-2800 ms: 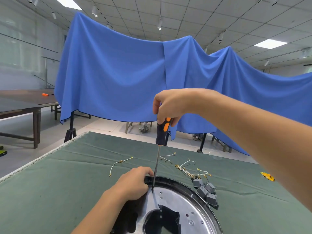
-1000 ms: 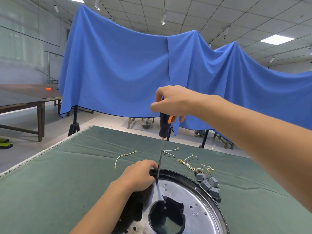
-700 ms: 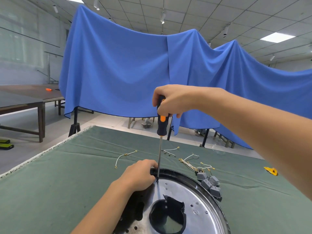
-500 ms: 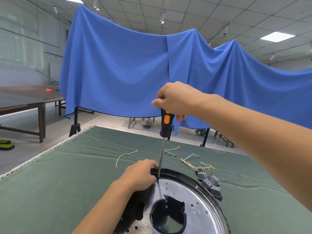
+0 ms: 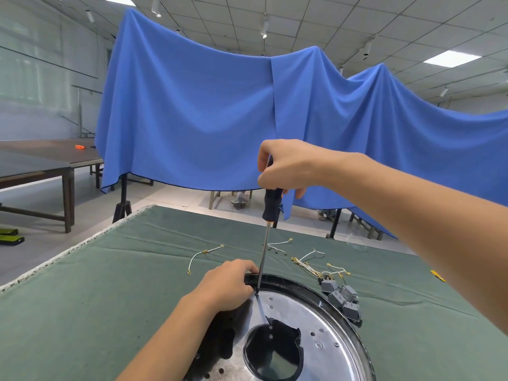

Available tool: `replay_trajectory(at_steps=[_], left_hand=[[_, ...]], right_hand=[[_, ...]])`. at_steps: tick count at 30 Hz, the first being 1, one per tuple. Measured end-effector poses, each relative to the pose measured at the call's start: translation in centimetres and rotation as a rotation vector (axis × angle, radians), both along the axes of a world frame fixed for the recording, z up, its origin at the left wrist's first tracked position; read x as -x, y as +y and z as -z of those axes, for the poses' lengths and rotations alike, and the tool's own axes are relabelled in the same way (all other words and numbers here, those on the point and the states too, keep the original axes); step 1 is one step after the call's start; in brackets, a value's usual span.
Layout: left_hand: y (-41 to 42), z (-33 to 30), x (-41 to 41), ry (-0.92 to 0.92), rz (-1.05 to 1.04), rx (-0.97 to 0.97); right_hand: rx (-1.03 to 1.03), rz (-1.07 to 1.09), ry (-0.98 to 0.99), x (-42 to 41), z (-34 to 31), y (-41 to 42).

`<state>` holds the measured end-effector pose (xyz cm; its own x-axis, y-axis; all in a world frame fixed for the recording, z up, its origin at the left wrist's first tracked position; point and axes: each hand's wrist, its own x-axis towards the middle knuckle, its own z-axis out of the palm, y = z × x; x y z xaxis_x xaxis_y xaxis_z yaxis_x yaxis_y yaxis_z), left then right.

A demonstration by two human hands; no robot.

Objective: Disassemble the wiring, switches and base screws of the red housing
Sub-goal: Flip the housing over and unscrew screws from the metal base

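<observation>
Head view, one entry: wiring and switches we judge done, with loose wires (image 5: 204, 254) and grey switches (image 5: 342, 298) lying on the green surface (image 5: 82, 298) beyond the housing base (image 5: 324, 320), near centre. Base screws remain: our right hand (image 5: 286, 166) grips the upright screwdriver (image 5: 268, 224), tip at the far rim; our left hand (image 5: 225, 284) curls over that rim, steadying.

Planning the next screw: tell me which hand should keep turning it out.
Right hand: it grips the screwdriver, tip at the metal base rim. Left hand grips that rim, steadying it.
</observation>
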<state>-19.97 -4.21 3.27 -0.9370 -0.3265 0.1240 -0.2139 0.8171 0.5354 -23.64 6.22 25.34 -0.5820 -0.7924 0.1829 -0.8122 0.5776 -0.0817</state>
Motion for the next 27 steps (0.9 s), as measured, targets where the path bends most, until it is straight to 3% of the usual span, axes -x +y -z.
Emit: replay_trajectory(at_steps=[5, 10, 16, 21, 27], left_hand=[[-0.1, 0.1, 0.1, 0.007, -0.007, -0.025], [-0.1, 0.1, 0.0, 0.049, -0.021, -0.083], [0.0, -0.1, -0.2, 0.094, -0.020, -0.138], [-0.1, -0.2, -0.3, 0.115, -0.016, -0.146], [0.0, -0.3, -0.3, 0.111, -0.039, -0.137]], right_hand=[[0.045, 0.033, 0.179, 0.2, 0.2, -0.1], [0.001, 0.018, -0.005, -0.3, 0.0, 0.1], [0.098, 0.035, 0.258, -0.1, 0.4, 0.2], [0.052, 0.077, 0.148, -0.3, 0.3, 0.3], [0.063, 0.213, 0.464, 0.5, 1.5, 0.9]])
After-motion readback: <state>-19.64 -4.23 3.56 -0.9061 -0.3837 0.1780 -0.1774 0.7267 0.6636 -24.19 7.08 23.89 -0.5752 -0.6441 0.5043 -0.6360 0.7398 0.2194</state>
